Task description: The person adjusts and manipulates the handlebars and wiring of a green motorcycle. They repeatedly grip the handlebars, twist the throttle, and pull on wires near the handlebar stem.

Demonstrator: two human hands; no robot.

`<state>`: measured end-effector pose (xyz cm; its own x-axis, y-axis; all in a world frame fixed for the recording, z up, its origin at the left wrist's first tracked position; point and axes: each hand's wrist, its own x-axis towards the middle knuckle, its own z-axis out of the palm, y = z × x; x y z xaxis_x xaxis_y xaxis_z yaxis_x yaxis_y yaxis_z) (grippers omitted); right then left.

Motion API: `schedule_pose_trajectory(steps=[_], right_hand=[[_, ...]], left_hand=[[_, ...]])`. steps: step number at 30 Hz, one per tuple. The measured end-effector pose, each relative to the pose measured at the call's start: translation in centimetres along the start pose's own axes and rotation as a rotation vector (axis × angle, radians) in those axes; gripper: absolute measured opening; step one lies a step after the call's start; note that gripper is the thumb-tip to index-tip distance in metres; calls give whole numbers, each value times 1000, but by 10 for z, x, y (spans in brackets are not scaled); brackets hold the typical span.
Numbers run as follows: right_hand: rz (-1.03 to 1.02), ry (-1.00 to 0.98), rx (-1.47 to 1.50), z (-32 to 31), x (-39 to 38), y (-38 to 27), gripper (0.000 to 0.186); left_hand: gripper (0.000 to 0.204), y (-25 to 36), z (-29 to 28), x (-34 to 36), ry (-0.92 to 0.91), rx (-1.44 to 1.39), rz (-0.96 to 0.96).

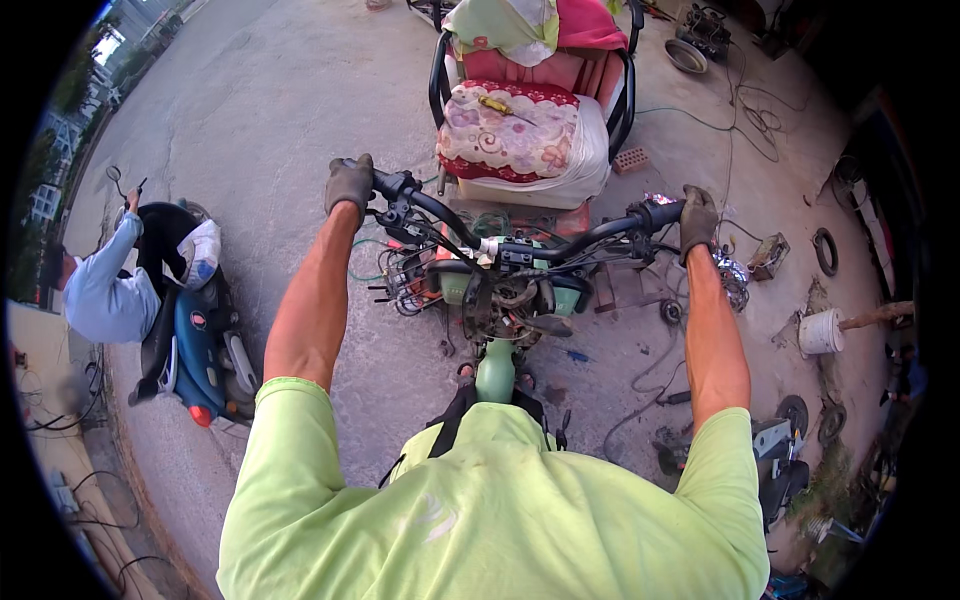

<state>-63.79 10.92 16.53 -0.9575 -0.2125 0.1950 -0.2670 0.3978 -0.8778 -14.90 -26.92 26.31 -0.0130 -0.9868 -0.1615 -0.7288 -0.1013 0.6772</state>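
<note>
Gripping the dark handlebar (593, 240) at both ends, the person stands over the light-green bodywork (495, 370), arms spread wide. The gloved left hand (349, 187) wraps the left grip and the gloved right hand (699, 218) closes around the right one; the undersides of both are hidden. The handlebar lies across the front of the body, above the concrete ground (270, 130), between the person and a seat with a floral cover (510, 140).

As a judgement, the bar looks already seated in its middle clamp, while loose wiring (410, 285) hangs uncovered beside it, so the front seems only partly together. Whether parts are going on or coming off, I cannot tell.

A yellow-handled screwdriver (494, 104) rests, held by nobody, near the far edge of the seat cover. Toward the right edge of the ground are a small tyre (825, 251) and a white bucket (821, 332); toward the left edge another person (110, 300) sits on a blue scooter (195, 350).
</note>
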Motion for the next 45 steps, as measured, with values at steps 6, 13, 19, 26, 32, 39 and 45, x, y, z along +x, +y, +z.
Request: schedule_pose_trajectory(steps=[6, 13, 19, 26, 32, 39, 45], right_hand=[[24, -10, -11, -2, 5, 18, 41], [51, -75, -9, -16, -13, -8, 51], [-46, -67, -159, -17, 15, 21, 52], [-15, -56, -179, -13, 13, 13, 53], [-7, -11, -85, -14, -6, -3, 48], [16, -31, -59, -23, -4, -8, 47], [-37, -55, -75, -16, 11, 7, 42]], left_hand=[[63, -6, 5, 8, 2, 21, 13], [60, -2, 5, 18, -8, -9, 4], [59, 5, 4, 4, -4, -17, 34], [60, -2, 5, 12, 32, 34, 39], [59, 0, 6, 15, -4, 2, 13], [55, 9, 9, 5, -7, -49, 34], [56, -7, 11, 15, -10, -116, 60]])
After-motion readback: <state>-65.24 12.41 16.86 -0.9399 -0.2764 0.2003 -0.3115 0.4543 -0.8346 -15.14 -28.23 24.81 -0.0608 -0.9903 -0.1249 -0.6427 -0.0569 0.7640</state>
